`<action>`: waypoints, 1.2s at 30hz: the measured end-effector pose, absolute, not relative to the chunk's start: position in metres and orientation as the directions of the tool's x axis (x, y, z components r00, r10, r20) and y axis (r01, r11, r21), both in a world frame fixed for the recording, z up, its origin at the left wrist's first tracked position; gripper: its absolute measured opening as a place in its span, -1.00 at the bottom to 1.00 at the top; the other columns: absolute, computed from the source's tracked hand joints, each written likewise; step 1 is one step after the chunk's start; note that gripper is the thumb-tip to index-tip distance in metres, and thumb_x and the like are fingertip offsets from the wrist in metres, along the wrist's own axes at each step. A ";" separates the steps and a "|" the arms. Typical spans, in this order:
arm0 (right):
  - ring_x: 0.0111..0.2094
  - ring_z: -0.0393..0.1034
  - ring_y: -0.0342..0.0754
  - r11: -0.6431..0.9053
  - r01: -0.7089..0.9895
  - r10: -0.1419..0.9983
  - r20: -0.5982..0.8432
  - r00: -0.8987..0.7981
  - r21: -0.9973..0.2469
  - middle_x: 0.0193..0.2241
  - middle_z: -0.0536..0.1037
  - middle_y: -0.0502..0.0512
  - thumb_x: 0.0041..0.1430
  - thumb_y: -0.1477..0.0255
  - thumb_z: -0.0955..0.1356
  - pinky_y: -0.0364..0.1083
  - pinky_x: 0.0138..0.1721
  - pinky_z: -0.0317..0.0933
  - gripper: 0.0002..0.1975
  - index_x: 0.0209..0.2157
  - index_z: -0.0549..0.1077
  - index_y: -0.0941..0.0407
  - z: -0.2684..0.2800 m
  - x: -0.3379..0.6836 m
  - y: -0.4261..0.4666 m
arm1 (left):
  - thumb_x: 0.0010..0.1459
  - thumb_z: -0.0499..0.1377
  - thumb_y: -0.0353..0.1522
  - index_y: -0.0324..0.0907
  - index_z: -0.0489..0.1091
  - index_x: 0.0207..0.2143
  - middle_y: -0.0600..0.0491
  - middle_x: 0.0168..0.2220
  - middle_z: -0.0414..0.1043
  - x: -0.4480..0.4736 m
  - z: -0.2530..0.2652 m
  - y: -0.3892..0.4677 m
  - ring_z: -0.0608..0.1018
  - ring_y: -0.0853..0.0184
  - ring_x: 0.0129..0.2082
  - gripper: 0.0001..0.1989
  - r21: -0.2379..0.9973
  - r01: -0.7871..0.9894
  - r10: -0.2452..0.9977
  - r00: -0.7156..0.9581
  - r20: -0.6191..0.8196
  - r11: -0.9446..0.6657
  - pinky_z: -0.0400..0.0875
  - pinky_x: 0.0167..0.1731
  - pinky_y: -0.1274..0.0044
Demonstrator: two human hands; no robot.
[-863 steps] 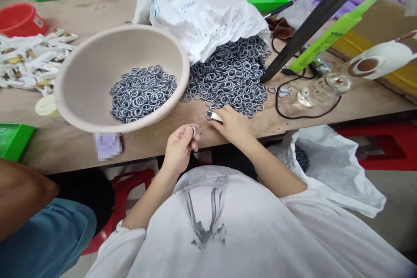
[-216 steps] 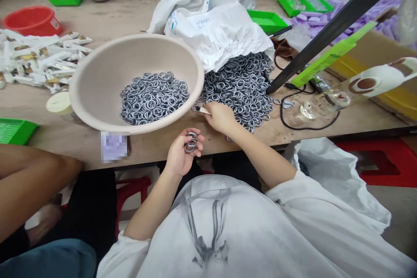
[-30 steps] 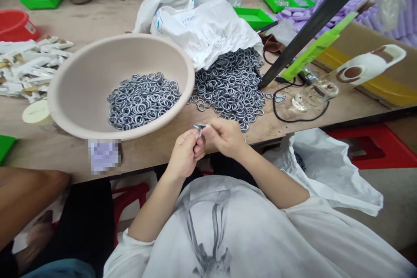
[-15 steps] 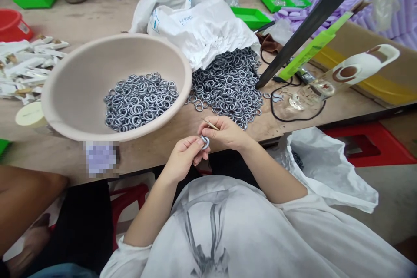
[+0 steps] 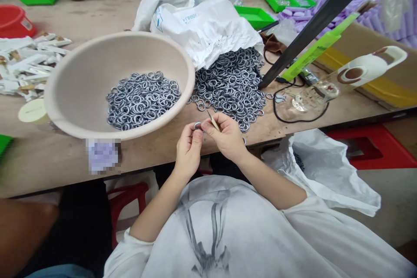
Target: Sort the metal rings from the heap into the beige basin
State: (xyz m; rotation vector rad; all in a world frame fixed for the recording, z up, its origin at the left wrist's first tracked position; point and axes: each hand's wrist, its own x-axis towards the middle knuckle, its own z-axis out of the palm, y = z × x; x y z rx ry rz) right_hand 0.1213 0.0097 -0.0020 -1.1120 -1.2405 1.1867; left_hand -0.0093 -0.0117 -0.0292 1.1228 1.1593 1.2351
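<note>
My left hand [image 5: 190, 147] is closed on a small grey ring [image 5: 197, 126], held at its fingertips above the table's front edge. Close against it, my right hand [image 5: 226, 134] grips a thin, pointed wooden stick [image 5: 213, 120], its tip pointing up and to the left. The right fingertips meet the ring. Just beyond my hands lies a heap of grey rings [image 5: 234, 87], spilling from a white sack [image 5: 205, 26]. To the left, a wide beige basin [image 5: 81, 61] holds many more such rings [image 5: 143, 102].
A dark metal post [image 5: 302, 34] slants up behind the heap. A clear bottle [image 5: 312, 95] with a white lid and a black cable stand right. White pieces [image 5: 29, 67] are piled left. An open white bag [image 5: 329, 169] hangs below the table edge. Another person's limb [image 5: 26, 234] shows lower left.
My left hand has turned more upright and brought the ring up and slightly left. The stick in my right hand now points more steeply. The neighbour's limb has shifted down and left.
</note>
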 end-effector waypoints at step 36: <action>-0.51 0.09 -0.16 0.182 0.212 0.983 0.183 -0.014 -0.960 -0.59 0.24 -0.07 0.22 -0.11 0.26 -0.11 -0.42 0.03 -0.43 -0.55 0.30 0.09 -0.018 0.163 0.024 | 0.24 0.14 0.00 -0.19 0.26 -0.51 0.19 -0.59 0.08 -0.010 -0.014 -0.022 0.07 0.52 -0.64 -0.53 0.926 -0.266 0.899 0.414 -0.142 0.269 -0.04 -0.62 0.59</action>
